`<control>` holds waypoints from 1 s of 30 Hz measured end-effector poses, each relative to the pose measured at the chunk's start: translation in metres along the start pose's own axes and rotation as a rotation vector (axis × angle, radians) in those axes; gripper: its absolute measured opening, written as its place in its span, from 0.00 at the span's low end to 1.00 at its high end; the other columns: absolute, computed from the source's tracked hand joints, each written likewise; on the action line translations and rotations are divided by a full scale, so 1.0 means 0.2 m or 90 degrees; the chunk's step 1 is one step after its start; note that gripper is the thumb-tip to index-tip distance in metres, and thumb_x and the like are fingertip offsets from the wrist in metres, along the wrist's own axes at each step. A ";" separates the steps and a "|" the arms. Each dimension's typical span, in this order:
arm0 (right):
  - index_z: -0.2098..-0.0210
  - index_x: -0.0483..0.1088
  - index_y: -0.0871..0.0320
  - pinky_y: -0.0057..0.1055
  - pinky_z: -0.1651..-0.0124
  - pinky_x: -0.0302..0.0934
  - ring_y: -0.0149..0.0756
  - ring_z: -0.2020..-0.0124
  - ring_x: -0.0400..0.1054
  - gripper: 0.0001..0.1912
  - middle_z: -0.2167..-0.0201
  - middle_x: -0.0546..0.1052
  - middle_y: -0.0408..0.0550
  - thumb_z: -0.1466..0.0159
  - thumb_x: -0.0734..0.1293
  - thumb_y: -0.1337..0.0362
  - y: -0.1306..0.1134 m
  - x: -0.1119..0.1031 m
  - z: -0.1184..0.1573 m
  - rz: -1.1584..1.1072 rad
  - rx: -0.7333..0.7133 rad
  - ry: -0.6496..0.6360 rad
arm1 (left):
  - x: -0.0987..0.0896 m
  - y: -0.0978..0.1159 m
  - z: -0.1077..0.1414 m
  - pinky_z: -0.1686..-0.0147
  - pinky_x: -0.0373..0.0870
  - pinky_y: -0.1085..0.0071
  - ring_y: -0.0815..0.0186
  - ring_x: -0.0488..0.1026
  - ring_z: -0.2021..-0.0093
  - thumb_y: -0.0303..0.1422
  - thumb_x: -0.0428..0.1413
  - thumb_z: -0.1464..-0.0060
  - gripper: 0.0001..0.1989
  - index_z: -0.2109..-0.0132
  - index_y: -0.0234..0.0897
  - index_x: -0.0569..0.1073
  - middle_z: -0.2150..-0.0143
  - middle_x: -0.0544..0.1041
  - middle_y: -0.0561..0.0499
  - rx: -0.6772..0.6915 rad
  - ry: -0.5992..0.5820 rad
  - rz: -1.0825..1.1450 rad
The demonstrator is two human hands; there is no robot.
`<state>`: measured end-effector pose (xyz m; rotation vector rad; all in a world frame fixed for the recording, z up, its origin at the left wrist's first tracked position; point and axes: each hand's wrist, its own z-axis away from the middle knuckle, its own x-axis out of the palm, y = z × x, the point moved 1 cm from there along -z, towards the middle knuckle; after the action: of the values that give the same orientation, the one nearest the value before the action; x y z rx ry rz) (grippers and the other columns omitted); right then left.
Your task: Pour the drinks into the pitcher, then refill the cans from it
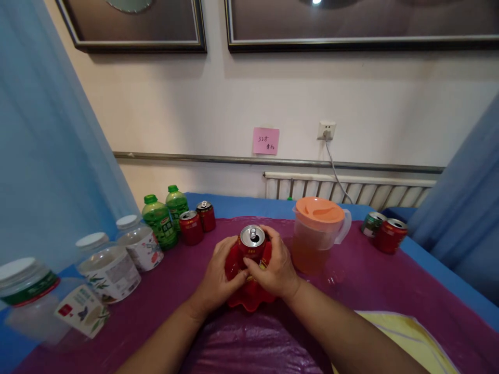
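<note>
An opened red can (251, 250) stands upright near the middle of the table, with its silver top and dark opening facing up. My left hand (222, 278) curves round its left side, and my right hand (275, 265) wraps the right side, thumbs meeting at the front. Beneath and around the can is a red dish with a wavy rim (251, 300), partly covered by my hands. Just to the right stands a clear pitcher (312, 244) with an orange lid and amber liquid inside.
Clear jars with white lids (109, 267), green bottles (159, 221) and two red cans (191, 228) line the left. At the right are a green can (372, 224) and a red can (391, 236). A yellow cloth (409, 337) lies at the front right.
</note>
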<state>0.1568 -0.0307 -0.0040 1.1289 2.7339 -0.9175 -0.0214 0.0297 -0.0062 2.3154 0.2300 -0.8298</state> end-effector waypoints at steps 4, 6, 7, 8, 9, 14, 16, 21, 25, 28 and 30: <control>0.36 0.57 0.58 0.47 0.43 0.68 0.47 0.46 0.72 0.37 0.45 0.74 0.58 0.42 0.71 0.61 0.00 -0.02 -0.01 -0.019 -0.011 -0.031 | -0.01 -0.02 0.01 0.36 0.64 0.49 0.48 0.67 0.36 0.47 0.58 0.42 0.33 0.34 0.38 0.64 0.36 0.69 0.37 -0.002 -0.020 0.049; 0.36 0.57 0.58 0.47 0.42 0.68 0.47 0.46 0.72 0.38 0.44 0.74 0.58 0.43 0.71 0.61 0.00 -0.03 -0.01 -0.030 -0.014 -0.055 | -0.02 0.00 0.00 0.37 0.65 0.50 0.48 0.68 0.37 0.47 0.58 0.41 0.33 0.34 0.37 0.65 0.36 0.69 0.37 -0.020 -0.053 0.080; 0.36 0.56 0.57 0.47 0.41 0.67 0.47 0.45 0.71 0.38 0.44 0.74 0.58 0.43 0.70 0.61 0.00 -0.03 -0.01 -0.037 -0.014 -0.065 | -0.02 0.01 0.00 0.38 0.67 0.51 0.48 0.69 0.38 0.47 0.59 0.41 0.33 0.34 0.37 0.65 0.37 0.70 0.37 -0.028 -0.069 0.094; 0.35 0.56 0.57 0.47 0.41 0.67 0.47 0.45 0.71 0.38 0.44 0.74 0.58 0.43 0.70 0.61 0.00 -0.03 -0.01 -0.044 -0.015 -0.072 | -0.02 0.03 0.00 0.38 0.68 0.51 0.48 0.70 0.39 0.47 0.59 0.41 0.32 0.35 0.38 0.66 0.37 0.71 0.38 -0.035 -0.083 0.104; 0.35 0.56 0.57 0.46 0.41 0.67 0.47 0.45 0.71 0.38 0.43 0.74 0.57 0.42 0.70 0.61 0.00 -0.03 -0.01 -0.051 -0.017 -0.079 | -0.02 0.04 -0.01 0.39 0.69 0.52 0.48 0.71 0.40 0.47 0.59 0.42 0.32 0.35 0.38 0.67 0.38 0.72 0.38 -0.041 -0.091 0.111; 0.34 0.54 0.57 0.46 0.41 0.67 0.46 0.44 0.71 0.39 0.42 0.73 0.57 0.40 0.71 0.57 0.01 -0.02 0.01 -0.053 -0.023 -0.109 | -0.02 0.04 -0.02 0.42 0.70 0.53 0.49 0.74 0.45 0.52 0.63 0.48 0.34 0.40 0.38 0.71 0.42 0.75 0.40 -0.060 -0.077 0.107; 0.33 0.54 0.57 0.47 0.41 0.67 0.48 0.44 0.71 0.43 0.42 0.73 0.58 0.42 0.73 0.53 0.01 -0.02 0.01 -0.040 -0.007 -0.105 | -0.02 0.02 -0.02 0.42 0.70 0.53 0.48 0.74 0.44 0.55 0.63 0.50 0.35 0.41 0.37 0.72 0.44 0.75 0.40 -0.068 -0.061 0.097; 0.38 0.58 0.56 0.45 0.43 0.68 0.45 0.47 0.72 0.39 0.46 0.74 0.56 0.43 0.75 0.54 0.00 -0.02 -0.01 -0.056 -0.010 -0.105 | -0.02 0.00 -0.03 0.39 0.67 0.50 0.46 0.71 0.42 0.54 0.64 0.52 0.36 0.43 0.37 0.73 0.43 0.75 0.39 -0.069 -0.032 0.066; 0.38 0.59 0.56 0.45 0.43 0.67 0.45 0.47 0.71 0.33 0.46 0.74 0.56 0.40 0.72 0.57 -0.02 -0.03 -0.02 -0.069 -0.034 -0.122 | -0.02 0.02 -0.02 0.40 0.68 0.51 0.48 0.72 0.42 0.49 0.65 0.52 0.34 0.41 0.37 0.71 0.42 0.74 0.40 -0.066 -0.050 0.091; 0.38 0.59 0.56 0.46 0.43 0.66 0.45 0.47 0.71 0.33 0.46 0.74 0.56 0.39 0.71 0.56 -0.03 -0.04 -0.02 -0.059 -0.046 -0.132 | -0.02 0.04 -0.01 0.40 0.69 0.51 0.49 0.73 0.42 0.46 0.64 0.50 0.34 0.39 0.37 0.69 0.41 0.74 0.40 -0.074 -0.070 0.132; 0.39 0.60 0.56 0.45 0.44 0.66 0.45 0.47 0.71 0.32 0.47 0.74 0.55 0.40 0.71 0.56 -0.04 -0.04 -0.02 -0.046 -0.047 -0.137 | -0.02 0.05 -0.01 0.41 0.70 0.51 0.49 0.74 0.44 0.45 0.63 0.50 0.34 0.39 0.37 0.68 0.41 0.75 0.40 -0.078 -0.079 0.146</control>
<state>0.1583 -0.0376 0.0051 0.8687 2.6247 -0.8806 -0.0189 0.0236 0.0026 2.1188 -0.0372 -0.8161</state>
